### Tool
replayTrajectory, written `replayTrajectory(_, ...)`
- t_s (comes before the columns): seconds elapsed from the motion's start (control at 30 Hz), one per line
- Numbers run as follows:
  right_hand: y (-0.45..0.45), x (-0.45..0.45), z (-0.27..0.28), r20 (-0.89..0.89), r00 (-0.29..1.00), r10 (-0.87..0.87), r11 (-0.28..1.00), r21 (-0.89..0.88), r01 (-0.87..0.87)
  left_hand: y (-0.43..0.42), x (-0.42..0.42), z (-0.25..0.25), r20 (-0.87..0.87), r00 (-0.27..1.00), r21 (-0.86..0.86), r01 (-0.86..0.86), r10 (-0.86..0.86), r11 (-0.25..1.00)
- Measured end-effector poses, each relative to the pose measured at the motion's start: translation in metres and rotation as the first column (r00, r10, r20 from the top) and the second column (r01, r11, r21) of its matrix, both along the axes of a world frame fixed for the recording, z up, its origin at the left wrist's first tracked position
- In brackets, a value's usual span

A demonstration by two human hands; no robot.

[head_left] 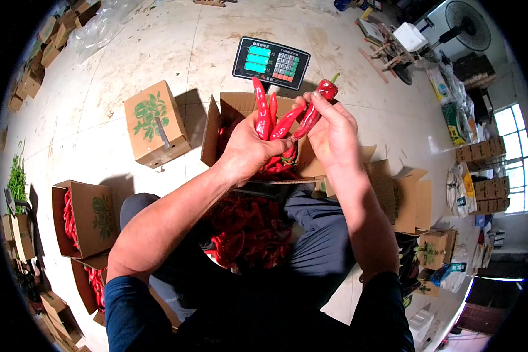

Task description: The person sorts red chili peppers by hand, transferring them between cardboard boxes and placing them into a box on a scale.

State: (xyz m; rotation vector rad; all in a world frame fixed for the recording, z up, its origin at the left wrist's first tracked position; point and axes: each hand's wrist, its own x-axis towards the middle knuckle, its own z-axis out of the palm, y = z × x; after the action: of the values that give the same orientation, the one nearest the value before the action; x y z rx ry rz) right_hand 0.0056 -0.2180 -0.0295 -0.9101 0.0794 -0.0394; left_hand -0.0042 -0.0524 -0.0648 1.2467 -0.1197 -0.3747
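My left hand is closed round several long red chili peppers, their tips pointing up and away from me. Between the fingers and thumb of my right hand is another red pepper, its lower end near my left thumb. A second pepper with a green stem shows at the right fingertips; whether it is a separate one I cannot tell. Below both hands stands an open cardboard box with red peppers inside. Closer to me, a heap of red peppers lies between my legs.
Behind the box stands a scale display with lit green screens. A closed carton with a green plant print sits to the left. Cartons of red peppers are at lower left, open cartons at right, and a fan at upper right.
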Motion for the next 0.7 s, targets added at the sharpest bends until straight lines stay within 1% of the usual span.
replayTrajectory(0.03,0.003,-0.002,0.003,-0.011,1.0,0.005,1.0,0.007,-0.005,0.0,0.0,-0.001,0.002,1.0,0.018,-0.009,0.009,1.0)
replayTrajectory(0.17,0.006,-0.005,0.003,-0.008,1.0,0.012,1.0,-0.007,-0.012,-0.001,0.0,-0.004,-0.017,1.0,-0.071,0.003,-0.005,0.997)
replayTrajectory(0.27,0.001,-0.004,0.009,-0.061,0.996,0.06,0.993,0.109,-0.053,0.001,0.001,0.0,-0.055,0.998,-0.166,0.022,-0.031,0.986)
replayTrajectory(0.4,-0.017,0.002,0.006,0.066,0.985,0.161,0.986,0.022,-0.163,0.005,0.005,0.006,-0.079,0.996,-0.233,0.014,-0.034,0.972)
replayTrajectory(0.5,-0.018,0.001,0.01,0.103,0.98,0.172,0.984,-0.061,-0.167,0.007,0.007,0.008,-0.088,0.995,-0.256,0.02,-0.043,0.967)
replayTrajectory(0.7,-0.023,0.003,0.005,0.15,0.958,0.245,0.968,-0.085,-0.235,0.007,0.007,0.004,-0.079,0.996,-0.262,0.022,-0.044,0.965)
